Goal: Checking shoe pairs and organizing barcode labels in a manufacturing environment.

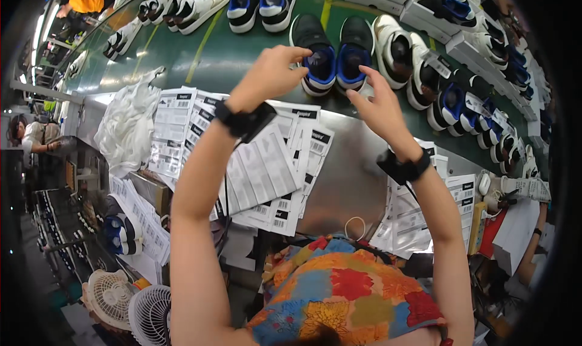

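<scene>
Two black shoes [309,29] with blue linings stand side by side at the near edge of the green belt [170,55], toes pointing to its far edge. The left hand [274,73] is open, thumb and fingers parted at the left shoe's collar; the right hand [382,103] is open too, fingers spread beside the right shoe's collar. Whether either fingertip touches is hard to tell.

Immediately right stand two white-toed shoes [388,36], crowding that side; farther left are two more blue-lined shoes [276,21]. White boxes [423,18] line the belt's far right, too overlapped to count.

Between body and belt, two groups of printed sheets cover much of the metal worktop [336,170]: one [260,170] beneath the left forearm, another [461,194] by the right. One white cloth bundle [127,121] fills the worktop's far left corner. Each wrist wears one black device [245,123]. Two fans [109,297] sit off the worktop's near left corner. Parts of three other people [88,0] show around the rim.
</scene>
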A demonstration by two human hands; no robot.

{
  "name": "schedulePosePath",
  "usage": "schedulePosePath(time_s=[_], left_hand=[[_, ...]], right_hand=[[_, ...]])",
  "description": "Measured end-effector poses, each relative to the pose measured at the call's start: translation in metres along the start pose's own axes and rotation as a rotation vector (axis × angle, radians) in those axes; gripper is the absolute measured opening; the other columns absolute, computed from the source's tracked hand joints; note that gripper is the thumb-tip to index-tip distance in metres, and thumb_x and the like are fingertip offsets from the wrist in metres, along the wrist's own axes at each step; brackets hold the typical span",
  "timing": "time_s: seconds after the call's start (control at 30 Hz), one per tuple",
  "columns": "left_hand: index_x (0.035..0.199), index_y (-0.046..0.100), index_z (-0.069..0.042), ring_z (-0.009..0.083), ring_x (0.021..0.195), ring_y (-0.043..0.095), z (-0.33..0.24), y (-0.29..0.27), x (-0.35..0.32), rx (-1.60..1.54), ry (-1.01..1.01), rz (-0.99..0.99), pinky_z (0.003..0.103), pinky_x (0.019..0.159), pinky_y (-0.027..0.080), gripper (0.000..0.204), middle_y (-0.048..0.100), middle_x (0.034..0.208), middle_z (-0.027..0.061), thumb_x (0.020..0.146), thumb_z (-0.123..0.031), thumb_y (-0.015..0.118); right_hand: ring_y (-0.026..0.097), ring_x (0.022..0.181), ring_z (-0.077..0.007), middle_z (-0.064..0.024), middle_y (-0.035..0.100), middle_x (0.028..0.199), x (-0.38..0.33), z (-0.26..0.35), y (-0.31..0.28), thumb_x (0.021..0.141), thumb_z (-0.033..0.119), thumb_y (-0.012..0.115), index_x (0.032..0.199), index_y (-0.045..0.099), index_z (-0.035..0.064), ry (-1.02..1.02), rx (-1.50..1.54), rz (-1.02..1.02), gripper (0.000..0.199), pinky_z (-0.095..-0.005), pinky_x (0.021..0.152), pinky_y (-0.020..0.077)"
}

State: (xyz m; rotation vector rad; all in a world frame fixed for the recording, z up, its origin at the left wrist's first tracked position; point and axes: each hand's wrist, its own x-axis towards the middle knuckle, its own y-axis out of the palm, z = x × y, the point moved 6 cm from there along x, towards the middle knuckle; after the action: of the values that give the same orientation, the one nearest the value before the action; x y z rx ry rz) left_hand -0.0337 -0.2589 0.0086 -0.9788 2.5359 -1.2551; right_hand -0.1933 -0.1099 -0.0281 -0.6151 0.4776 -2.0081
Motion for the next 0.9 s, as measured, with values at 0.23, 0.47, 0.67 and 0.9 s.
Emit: schedulePosePath(time_s=[0.23, 0.47, 0.67, 0.9], left_hand=[[0.106, 0.063, 0.001, 0.0369, 0.090, 0.063, 0.050, -0.064, -0.172, 0.427, -0.274, 0.360, 0.043, 0.081, 0.048, 0.056, 0.068, 0.093, 0.0182, 0.057, -0.019, 0.084], [0.095, 0.052, -0.002, 0.0255, 0.069, 0.057, 0.104, -0.048, -0.214, 0.257, -0.433, 0.427, 0.034, 0.066, 0.046, 0.049, 0.061, 0.081, 0.0104, 0.060, -0.016, 0.085], [0.113, 0.048, -0.004, 0.0111, 0.074, 0.063, 0.098, -0.127, -0.233, -0.620, -0.621, 0.120, 0.023, 0.067, 0.050, 0.038, 0.066, 0.092, 0.0078, 0.083, -0.009, 0.071], [0.121, 0.049, 0.002, 0.0244, 0.091, 0.065, 0.239, -0.199, -0.270, -0.002, -0.807, 0.010, 0.033, 0.079, 0.051, 0.046, 0.066, 0.104, 0.0172, 0.081, -0.009, 0.068]], right_hand=[[0.064, 0.088, -0.0305, -0.0169, 0.065, 0.095, -0.091, 0.063, 0.003, 0.082, 0.014, 0.068, 0.105, 0.061, -0.0009, 0.027, 0.015, 0.521, 0.028, -0.0362, 0.076, 0.0509], [0.064, 0.079, -0.0304, -0.0158, 0.065, 0.089, -0.103, 0.067, 0.038, 0.083, 0.011, 0.067, 0.103, 0.062, -0.0010, -0.045, 0.005, 0.558, 0.024, -0.0360, 0.073, 0.0516], [0.064, 0.071, -0.0295, -0.0150, 0.064, 0.085, -0.082, 0.064, 0.040, 0.085, 0.014, 0.065, 0.101, 0.062, -0.0013, 0.012, -0.046, 0.470, 0.022, -0.0353, 0.066, 0.0512], [0.057, 0.094, -0.0310, -0.0149, 0.060, 0.095, -0.042, 0.072, 0.090, 0.081, 0.023, 0.070, 0.097, 0.063, 0.0003, -0.260, -0.242, 0.195, 0.029, -0.0399, 0.079, 0.0471]])
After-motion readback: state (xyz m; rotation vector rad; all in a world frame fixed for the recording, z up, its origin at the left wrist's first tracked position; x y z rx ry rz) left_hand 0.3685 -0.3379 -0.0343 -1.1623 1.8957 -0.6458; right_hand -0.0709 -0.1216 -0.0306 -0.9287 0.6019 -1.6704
